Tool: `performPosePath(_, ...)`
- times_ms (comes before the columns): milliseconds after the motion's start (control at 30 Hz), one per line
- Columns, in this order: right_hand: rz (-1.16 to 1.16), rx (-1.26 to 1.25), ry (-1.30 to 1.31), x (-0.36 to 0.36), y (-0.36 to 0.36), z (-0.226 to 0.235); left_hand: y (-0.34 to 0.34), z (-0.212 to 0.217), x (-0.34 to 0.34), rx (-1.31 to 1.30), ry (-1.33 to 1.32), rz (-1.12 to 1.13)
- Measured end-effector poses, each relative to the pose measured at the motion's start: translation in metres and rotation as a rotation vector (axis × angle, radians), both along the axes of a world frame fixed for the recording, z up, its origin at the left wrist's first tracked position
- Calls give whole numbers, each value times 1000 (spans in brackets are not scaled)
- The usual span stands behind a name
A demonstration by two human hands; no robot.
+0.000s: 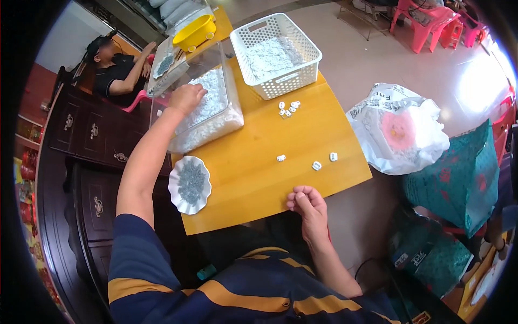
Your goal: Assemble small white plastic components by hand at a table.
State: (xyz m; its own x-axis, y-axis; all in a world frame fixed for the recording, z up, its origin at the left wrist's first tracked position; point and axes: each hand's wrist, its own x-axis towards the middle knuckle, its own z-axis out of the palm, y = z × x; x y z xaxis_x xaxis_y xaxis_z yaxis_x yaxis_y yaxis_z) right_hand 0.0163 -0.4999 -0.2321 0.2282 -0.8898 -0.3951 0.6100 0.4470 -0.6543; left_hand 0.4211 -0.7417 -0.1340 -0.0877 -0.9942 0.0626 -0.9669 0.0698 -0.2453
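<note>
My left hand (188,98) reaches over a clear plastic bin (233,108) filled with small white pieces (211,97). Its fingers are bent together at the heap, and whatever they pinch is hidden. At the table's near edge, my right hand (309,209) is held with fingers curled and the thumb pressed against them; I cannot make out anything in it. Beyond this hand lie single white pieces with dark marks (317,166), and a small cluster of them (289,109) sits farther back. A white scalloped dish (176,201) of small grey metal-looking bits stands at the table's near left.
A white perforated basket (288,75) of white pieces stands at the back of the yellow table (259,178). Right of the table are a white sack (372,146) and green bags (458,183). Dark drawers (89,146) line the left. Another person (121,75) sits beyond, near a yellow tub (194,33).
</note>
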Motion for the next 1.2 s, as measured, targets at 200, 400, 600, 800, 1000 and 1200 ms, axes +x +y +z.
performPosePath(200,15,-32,29,1,4,2,43,50,-26,-386,558,-147)
performPosePath(400,-25,-56,41,-3,3,-2,163,81,-154,-381,847,-337)
performPosePath(600,-11,-79,26,-2,3,3,191,-17,-201,-228,794,-261)
performPosePath(800,-2,-56,67,4,9,3,179,-91,-192,-400,597,-211)
performPosePath(1000,-37,-38,41,2,9,-6,165,-102,-197,-381,559,-250)
performPosePath(1200,-1,-69,34,9,7,-2,163,-105,-186,-389,549,-299)
